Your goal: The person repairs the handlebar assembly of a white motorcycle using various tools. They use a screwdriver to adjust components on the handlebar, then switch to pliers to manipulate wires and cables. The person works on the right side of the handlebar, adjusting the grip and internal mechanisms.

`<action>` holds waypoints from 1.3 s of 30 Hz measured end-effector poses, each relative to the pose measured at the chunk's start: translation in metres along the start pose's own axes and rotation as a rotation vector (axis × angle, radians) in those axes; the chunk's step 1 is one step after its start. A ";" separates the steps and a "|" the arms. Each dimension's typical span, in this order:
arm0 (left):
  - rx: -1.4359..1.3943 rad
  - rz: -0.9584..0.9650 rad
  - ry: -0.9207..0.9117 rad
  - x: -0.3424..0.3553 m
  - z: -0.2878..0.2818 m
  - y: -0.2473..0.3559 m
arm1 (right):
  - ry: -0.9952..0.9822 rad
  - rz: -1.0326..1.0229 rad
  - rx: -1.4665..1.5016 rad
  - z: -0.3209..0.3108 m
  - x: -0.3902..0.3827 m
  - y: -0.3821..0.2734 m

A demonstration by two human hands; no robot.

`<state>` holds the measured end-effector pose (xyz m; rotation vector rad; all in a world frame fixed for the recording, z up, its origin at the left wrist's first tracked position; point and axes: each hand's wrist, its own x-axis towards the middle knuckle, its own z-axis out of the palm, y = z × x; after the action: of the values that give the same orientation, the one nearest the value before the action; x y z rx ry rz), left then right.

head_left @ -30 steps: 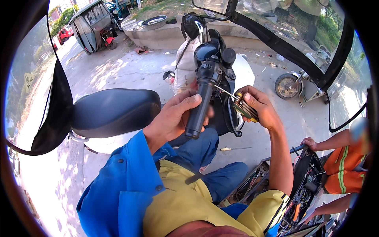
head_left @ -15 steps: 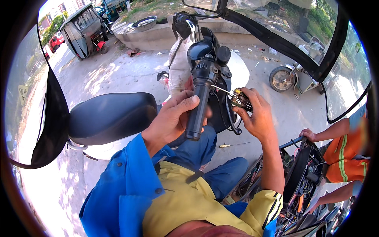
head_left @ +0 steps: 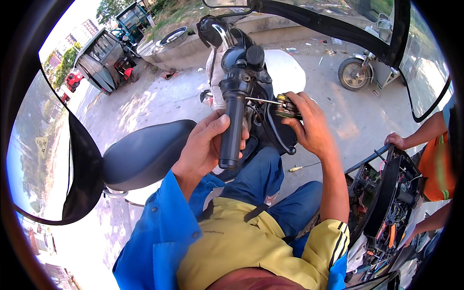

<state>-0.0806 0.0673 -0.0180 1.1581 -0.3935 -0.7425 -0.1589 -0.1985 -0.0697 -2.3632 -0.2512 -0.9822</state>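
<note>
Head view: left hand [head_left: 204, 144] wraps handlebar grip [head_left: 233, 130], likely steadying it; right hand [head_left: 311, 126] pinches multi-tool [head_left: 286, 107], grip's two o'clock, shaft [head_left: 263, 100] angled toward it.

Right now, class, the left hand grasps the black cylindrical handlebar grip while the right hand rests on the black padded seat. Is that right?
Not quite: the head view shows the right hand holding a yellow-and-black folding tool, clear of the black padded seat. The left hand does grasp the black cylindrical handlebar grip.
</note>
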 end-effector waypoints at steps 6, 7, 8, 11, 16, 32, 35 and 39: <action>0.019 0.026 0.032 -0.004 0.001 -0.001 | -0.046 -0.023 -0.074 0.001 -0.003 -0.004; 0.023 0.031 0.034 -0.003 0.001 -0.001 | 0.010 -0.088 -0.180 -0.004 0.003 -0.004; 0.027 0.035 0.036 0.000 0.000 0.000 | 0.066 -0.152 -0.285 -0.006 0.008 -0.004; 0.022 0.028 0.030 -0.001 0.002 0.000 | 0.010 -0.029 0.083 0.010 -0.008 0.003; 0.016 0.036 0.024 -0.001 0.000 -0.001 | 0.105 -0.026 0.095 -0.004 -0.001 0.000; 0.089 0.086 0.094 -0.002 0.005 -0.004 | 0.318 0.426 0.463 0.045 -0.075 0.007; 0.112 0.089 0.126 -0.003 0.006 -0.002 | 0.238 0.424 0.585 0.059 -0.078 -0.002; 0.117 0.091 0.150 -0.003 0.010 -0.001 | 0.224 0.335 0.776 0.070 -0.066 -0.013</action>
<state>-0.0896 0.0624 -0.0148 1.2882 -0.3654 -0.5552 -0.1689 -0.1451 -0.1502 -1.5157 -0.1112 -0.7860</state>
